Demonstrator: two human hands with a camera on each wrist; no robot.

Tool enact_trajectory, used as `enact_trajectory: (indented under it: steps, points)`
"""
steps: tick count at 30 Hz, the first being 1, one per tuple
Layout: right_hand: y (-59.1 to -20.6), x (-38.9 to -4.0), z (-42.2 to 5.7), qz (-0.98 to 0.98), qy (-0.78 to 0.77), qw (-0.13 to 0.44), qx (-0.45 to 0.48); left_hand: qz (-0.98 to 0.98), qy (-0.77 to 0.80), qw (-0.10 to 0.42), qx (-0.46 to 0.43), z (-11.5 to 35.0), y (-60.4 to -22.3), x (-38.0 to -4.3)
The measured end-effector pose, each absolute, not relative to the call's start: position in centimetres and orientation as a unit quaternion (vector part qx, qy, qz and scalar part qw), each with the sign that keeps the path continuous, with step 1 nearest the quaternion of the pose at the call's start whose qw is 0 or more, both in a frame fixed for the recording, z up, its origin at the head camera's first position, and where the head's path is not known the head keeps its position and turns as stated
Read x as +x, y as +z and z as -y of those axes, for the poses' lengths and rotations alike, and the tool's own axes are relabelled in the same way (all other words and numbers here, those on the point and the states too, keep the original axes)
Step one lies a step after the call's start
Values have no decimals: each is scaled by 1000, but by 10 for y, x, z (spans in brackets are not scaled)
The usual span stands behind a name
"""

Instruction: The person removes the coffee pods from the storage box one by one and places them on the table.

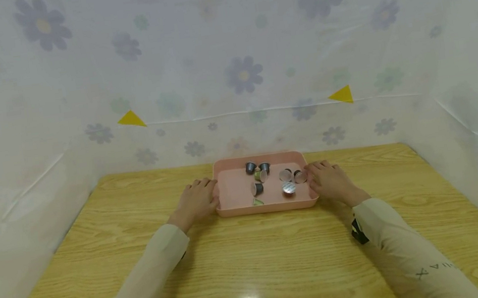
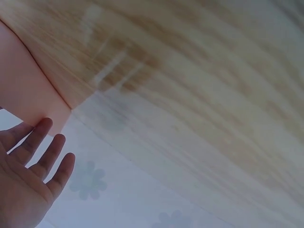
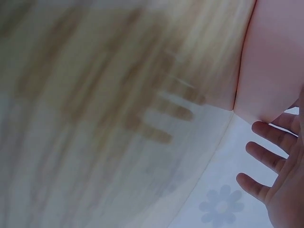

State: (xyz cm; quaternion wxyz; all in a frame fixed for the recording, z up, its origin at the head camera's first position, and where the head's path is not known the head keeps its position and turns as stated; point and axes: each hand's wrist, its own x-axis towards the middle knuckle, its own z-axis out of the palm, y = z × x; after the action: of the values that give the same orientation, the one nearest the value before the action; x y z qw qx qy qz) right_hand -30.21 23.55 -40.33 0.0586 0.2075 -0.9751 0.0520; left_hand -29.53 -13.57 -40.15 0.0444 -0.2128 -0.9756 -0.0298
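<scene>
A shallow pink tray (image 1: 267, 207) lies on the wooden table, holding several small coffee capsules. At the tray's left end is my left hand (image 1: 195, 200), its fingers at the outer wall. My right hand (image 1: 329, 181) is at the opposite end in much the same pose. Both wrist views show fairly straight, spread fingers, with fingertips at the pink wall. Inside the tray, dark capsules (image 1: 250, 168) and a green capsule (image 1: 261, 174) lie left of centre. A silver-lidded capsule (image 1: 288, 189) and pale-lidded capsules (image 1: 300, 177) are towards the right. A small green piece (image 1: 257, 201) lies near the front wall.
The glossy wood-grain table (image 1: 254, 259) extends in front of the tray and to both sides. A pale flower-patterned sheet (image 1: 190, 64) rises behind the table and along its sides. Yellow triangles (image 1: 131, 119) show on the back sheet.
</scene>
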Motion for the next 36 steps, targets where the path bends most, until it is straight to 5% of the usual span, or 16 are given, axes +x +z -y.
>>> enact_trajectory:
  steps: [36]
  points:
    - [-401, -276, -230, 969, 29, 76, 233, 968, -43, 52, -240, 148, -393, -268]
